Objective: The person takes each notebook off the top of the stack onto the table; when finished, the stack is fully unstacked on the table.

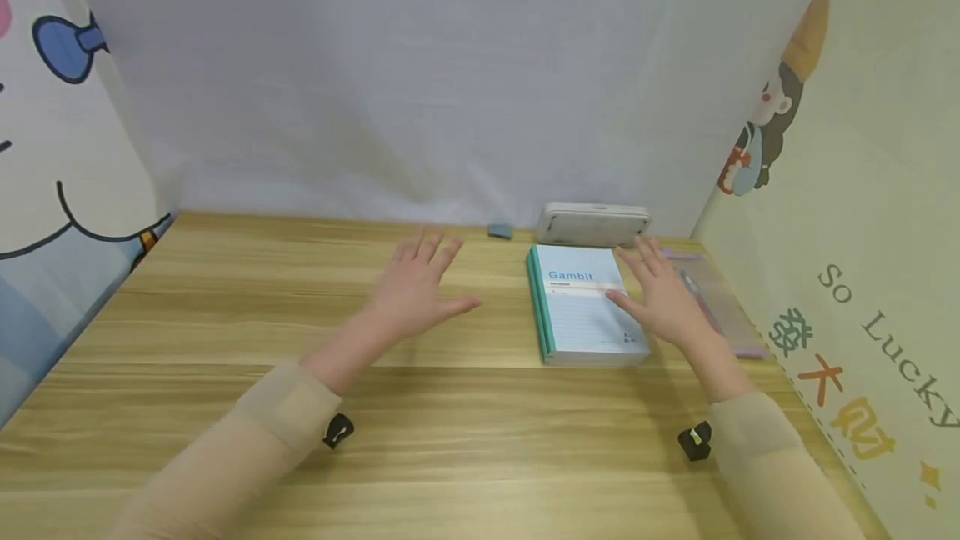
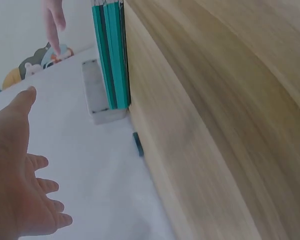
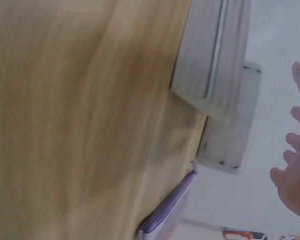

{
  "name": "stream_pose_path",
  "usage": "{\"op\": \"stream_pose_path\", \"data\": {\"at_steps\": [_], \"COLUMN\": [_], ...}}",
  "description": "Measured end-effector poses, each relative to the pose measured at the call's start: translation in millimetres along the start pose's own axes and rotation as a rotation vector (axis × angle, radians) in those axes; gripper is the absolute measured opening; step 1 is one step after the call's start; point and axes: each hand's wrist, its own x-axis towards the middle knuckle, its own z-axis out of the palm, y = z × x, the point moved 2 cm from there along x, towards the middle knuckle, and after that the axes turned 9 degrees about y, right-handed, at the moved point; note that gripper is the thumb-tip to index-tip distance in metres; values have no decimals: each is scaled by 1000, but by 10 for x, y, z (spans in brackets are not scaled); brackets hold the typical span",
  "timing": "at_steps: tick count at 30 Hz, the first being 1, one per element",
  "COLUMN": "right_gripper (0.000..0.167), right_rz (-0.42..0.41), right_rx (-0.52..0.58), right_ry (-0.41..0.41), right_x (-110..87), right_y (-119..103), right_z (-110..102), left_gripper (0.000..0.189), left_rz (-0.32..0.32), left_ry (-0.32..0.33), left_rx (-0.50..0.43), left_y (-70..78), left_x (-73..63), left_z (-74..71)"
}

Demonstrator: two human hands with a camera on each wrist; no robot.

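From the head we look forward and down at the table. Our closer, tilted wrist views share the notebooks.

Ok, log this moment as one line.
left hand: empty, fingers spread; right hand: empty, fingers spread; notebook stack: on table; white case: behind stack

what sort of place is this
Probably a study desk set up in a screened-off indoor corner: a stack of notebooks lies on a wood-grain table, with a plain pale backdrop behind it and a cartoon-printed surface at the right.
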Motion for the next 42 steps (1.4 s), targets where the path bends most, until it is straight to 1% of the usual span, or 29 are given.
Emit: {"op": "stream_pose_path", "data": {"at_steps": [3,6,9,12,15,18,22,27,32,37,42], "right_gripper": [76,78,84,89,91,90,89,86,84,86,88], "right_rz": [9,32,70,102,113,122,140,166,187,200,214], "right_rx": [43,87,130,164,188,223,268,277,297,321,329], "right_ry": [-19,-46,-78,-120,-149,-170,-195,-233,-253,-255,-235], "right_x": [-5,-8,-13,-26,-46,-80,-128,-180,-197,-185,-186], "right_y": [93,169,236,292,333,375,418,455,469,473,471], "right_z": [57,122,185,228,263,289,315,351,387,389,378], "left_gripper": [96,97,98,100,103,105,104,103,102,102,102], "left_rz": [-1,-20,-59,-81,-83,-86,-102,-100,-84,-68,-57], "left_ry": [-24,-56,-90,-122,-167,-218,-268,-281,-303,-298,-274], "left_rx": [-80,-193,-321,-423,-483,-524,-542,-552,-563,-560,-574], "left_y": [160,302,420,515,588,655,711,726,731,745,758], "left_x": [106,189,245,282,315,340,369,411,420,417,405], "left_z": [165,343,529,705,846,936,1012,1078,1075,1048,1037]}}
